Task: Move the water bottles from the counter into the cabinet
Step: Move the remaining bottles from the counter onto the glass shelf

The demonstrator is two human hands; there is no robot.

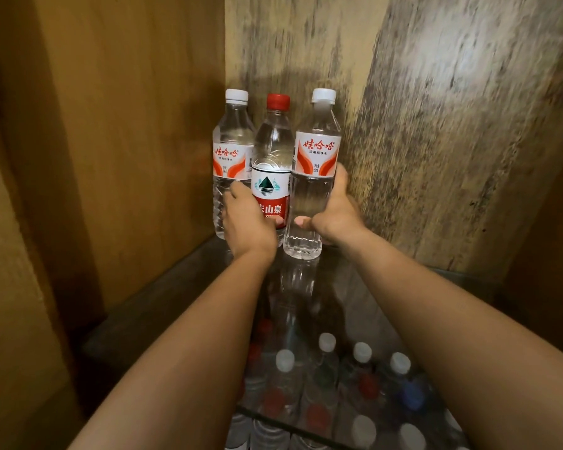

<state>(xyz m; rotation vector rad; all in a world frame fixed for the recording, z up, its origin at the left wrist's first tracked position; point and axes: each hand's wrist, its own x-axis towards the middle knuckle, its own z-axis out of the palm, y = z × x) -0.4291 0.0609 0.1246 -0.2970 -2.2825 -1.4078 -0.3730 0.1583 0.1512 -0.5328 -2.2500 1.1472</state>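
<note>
The water bottles stand upright in a row of three on the glass shelf (163,287) inside the cabinet, close to its back corner. From my head view, the left bottle (231,157) is clear, with a white cap and an orange-and-white label. The middle bottle (272,164) has a red cap and a red-and-white label with a dark triangle on it; it stands a little in front of the left one and hides part of it. The right bottle (314,177) has a white cap and the same orange-and-white label as the left one, and it is just beside the middle bottle.

My left hand (246,219) reaches forward at about 11 o'clock, the arm stretched straight. Its fingers curl around the lower part of the middle bottle and grasp it. My right hand (333,211) reaches at about 1 o'clock. It grips the right bottle from its right side, thumb in front across the clear lower body, the other fingers behind.

Under the glass, at 6 o'clock, many more bottles (325,384) with white, red and blue caps show through, blurred.
</note>
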